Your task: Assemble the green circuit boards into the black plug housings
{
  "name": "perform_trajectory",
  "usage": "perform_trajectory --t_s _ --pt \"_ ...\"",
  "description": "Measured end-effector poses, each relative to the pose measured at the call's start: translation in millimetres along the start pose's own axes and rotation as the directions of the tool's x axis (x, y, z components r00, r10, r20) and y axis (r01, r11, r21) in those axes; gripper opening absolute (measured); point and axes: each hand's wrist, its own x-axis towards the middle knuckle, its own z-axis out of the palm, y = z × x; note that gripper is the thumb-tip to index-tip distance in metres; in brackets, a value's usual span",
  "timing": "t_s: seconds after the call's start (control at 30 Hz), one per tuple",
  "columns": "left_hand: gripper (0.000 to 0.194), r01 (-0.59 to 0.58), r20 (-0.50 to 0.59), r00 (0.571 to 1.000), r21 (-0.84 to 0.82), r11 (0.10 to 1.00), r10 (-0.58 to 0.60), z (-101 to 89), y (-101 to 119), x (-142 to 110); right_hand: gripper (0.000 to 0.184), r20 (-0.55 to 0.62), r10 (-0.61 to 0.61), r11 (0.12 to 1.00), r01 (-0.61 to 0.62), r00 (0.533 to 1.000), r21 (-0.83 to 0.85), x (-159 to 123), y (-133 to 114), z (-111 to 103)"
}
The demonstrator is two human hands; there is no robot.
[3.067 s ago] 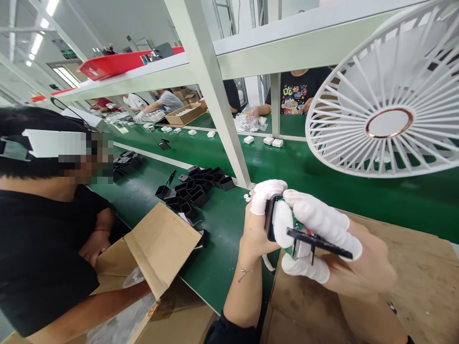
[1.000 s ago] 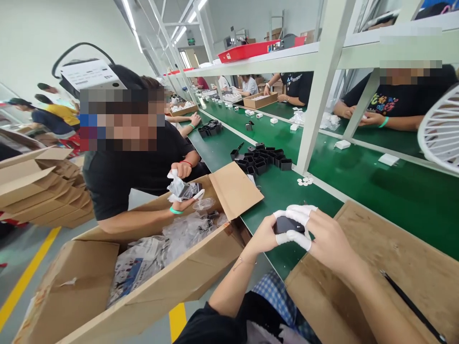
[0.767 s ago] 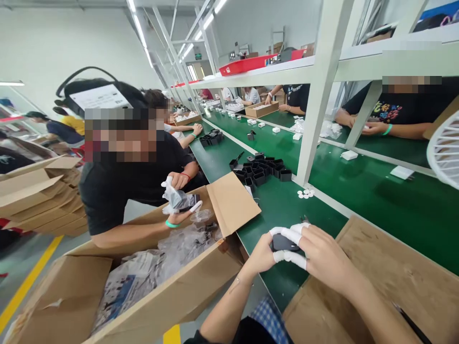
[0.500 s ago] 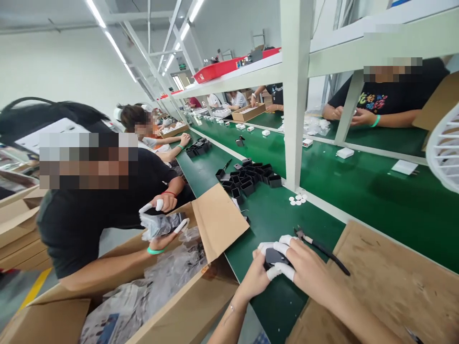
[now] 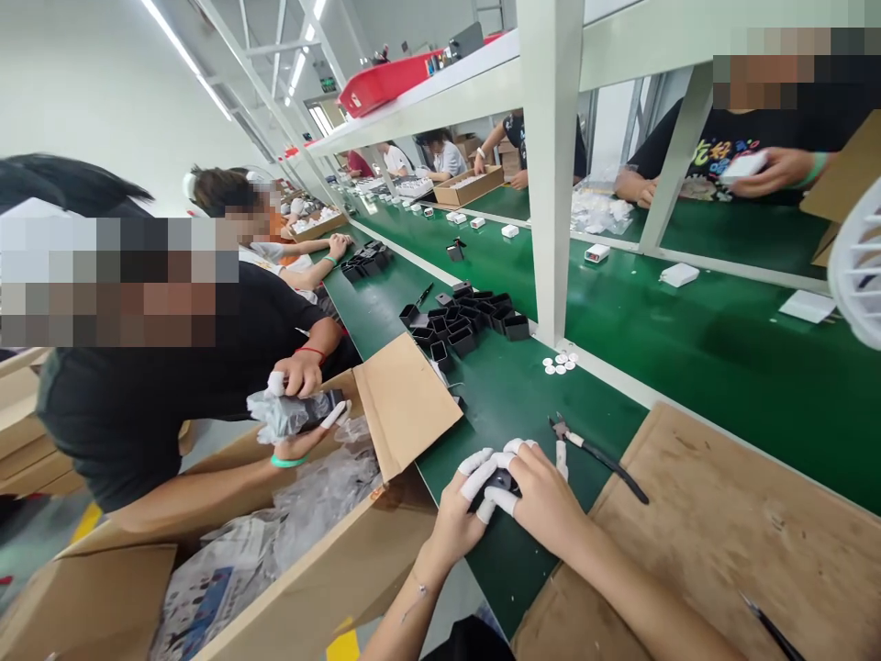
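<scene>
head view: left hand (image 5: 460,509) and right hand (image 5: 543,496) together grip a mostly hidden small black part (image 5: 498,481).

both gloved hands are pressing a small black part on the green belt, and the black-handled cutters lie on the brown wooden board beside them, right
Not quite. In the head view the black-handled cutters lie mostly on the green belt, only the handle tip reaching the brown wooden board. The left hand and right hand do press the small black part.

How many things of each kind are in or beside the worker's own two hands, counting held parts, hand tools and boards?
Black part, held by left hand and right hand: 1
Pliers: 1
Thin black tool: 1
Wooden board: 1
Total: 4
</scene>
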Motion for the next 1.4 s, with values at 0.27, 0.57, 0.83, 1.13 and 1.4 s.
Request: perform_trajectory --t_s 0.27,0.57,0.83,1.13,1.4 --pt "0.049 -0.051 0.03 0.998 0.147 0.988 0.047 -10.0 0.1 1.6 0.029 -0.034 0.002 0.997 0.0 0.999 0.077 -4.6 12.4 12.0" --pt "0.064 -0.086 0.289 0.956 0.104 0.991 0.053 -18.0 0.9 6.2 0.025 -0.017 -0.053 0.997 0.052 0.998 -0.062 -6.7 8.2 16.8" --pt "0.064 -0.141 0.279 0.955 0.11 0.984 0.106 -12.1 -7.6 3.4 0.045 -0.073 -0.085 0.994 0.079 0.994 -0.078 -17.4 9.9 15.1" --pt "0.07 -0.054 0.199 0.98 0.289 0.956 -0.004 -3.0 17.6 -12.3 0.042 -0.388 0.101 0.987 -0.042 0.916 0.157 -14.1 46.8 1.2" --pt "0.07 -0.091 0.123 0.991 0.279 0.956 0.059 -3.2 15.0 3.5 0.035 -0.448 0.141 0.983 -0.071 0.883 0.169 -11.6 65.7 4.8"
